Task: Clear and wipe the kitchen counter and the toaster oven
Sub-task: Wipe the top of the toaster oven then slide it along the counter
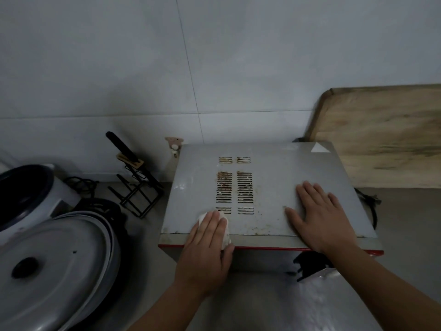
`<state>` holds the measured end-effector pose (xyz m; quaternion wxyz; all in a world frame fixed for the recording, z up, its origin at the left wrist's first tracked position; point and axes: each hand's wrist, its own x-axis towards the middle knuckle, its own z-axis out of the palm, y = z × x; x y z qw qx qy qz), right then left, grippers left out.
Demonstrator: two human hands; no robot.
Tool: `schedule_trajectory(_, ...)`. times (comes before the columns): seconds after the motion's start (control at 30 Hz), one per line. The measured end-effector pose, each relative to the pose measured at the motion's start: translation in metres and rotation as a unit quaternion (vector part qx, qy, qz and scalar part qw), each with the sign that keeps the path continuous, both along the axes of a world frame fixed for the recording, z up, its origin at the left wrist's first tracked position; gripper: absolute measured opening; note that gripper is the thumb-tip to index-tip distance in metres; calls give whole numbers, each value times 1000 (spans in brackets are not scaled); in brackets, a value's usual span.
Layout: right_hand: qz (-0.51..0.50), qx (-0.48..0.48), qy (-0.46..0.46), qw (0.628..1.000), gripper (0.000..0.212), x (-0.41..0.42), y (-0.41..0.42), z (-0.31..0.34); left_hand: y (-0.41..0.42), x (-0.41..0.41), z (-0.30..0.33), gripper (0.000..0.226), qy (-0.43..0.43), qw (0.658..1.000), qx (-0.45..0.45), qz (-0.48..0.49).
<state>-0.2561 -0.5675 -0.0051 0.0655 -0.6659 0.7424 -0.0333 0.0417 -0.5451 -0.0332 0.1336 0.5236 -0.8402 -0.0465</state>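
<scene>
Setting: pale tiled wall above a grey desk (405,223) that runs across the lower half of the frame
Toaster oven: boxy grey metal toaster oven with a red front trim (269,194) stands at centre frame, its flat top facing the camera
Its look: brown rusty grime sits in the vent slots (235,187), specks scatter toward the near edge, a wiped-looking smear shows at the left
Left hand: left hand (207,244) lies flat, fingers straight, pressing a crumpled white cloth (225,225) onto the top near its front-left edge
Right hand: right hand (319,216) spreads flat and open on the top's right side, holding nothing, bracing the oven
Doing it well: probably keep the brace firm, drag the cloth in overlapping strokes along the slots, refold to a clean face
Around: round grey metal lid (55,266) at lower left, wooden board (381,134) leaning at upper right
</scene>
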Motion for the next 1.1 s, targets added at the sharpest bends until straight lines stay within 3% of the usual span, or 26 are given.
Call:
schedule_trajectory(0.13, 2, -3, 10, 1000, 80, -1, -1, -2, -25, 11, 15, 63, -58, 996, 38, 57)
schedule_trajectory(0.33, 1, 0, 15, 1000, 85, -1, -1, -3, -96, 23, 38, 62, -52, 977, 169, 118)
schedule_trajectory(0.57, -4, 6, 17, 1000, 87, 0, -2, -2, -140, 26, 32, 94, -68, 972, 165, 155)
schedule_trajectory(0.7, -4, 4, 18, 1000, 86, -1, -2, -3, -161, 25, 37, 97, -38, 966, 197, 163)
schedule_trajectory(0.87, -4, 7, 14, 1000, 87, 0, -1, -2, -136, 31, 35, 94, -12, 964, 216, 154)
schedule_trajectory(1.1, -8, 2, 12, 1000, 88, 1, -2, -1, -32, 46, 38, 97, -63, 962, 221, 150)
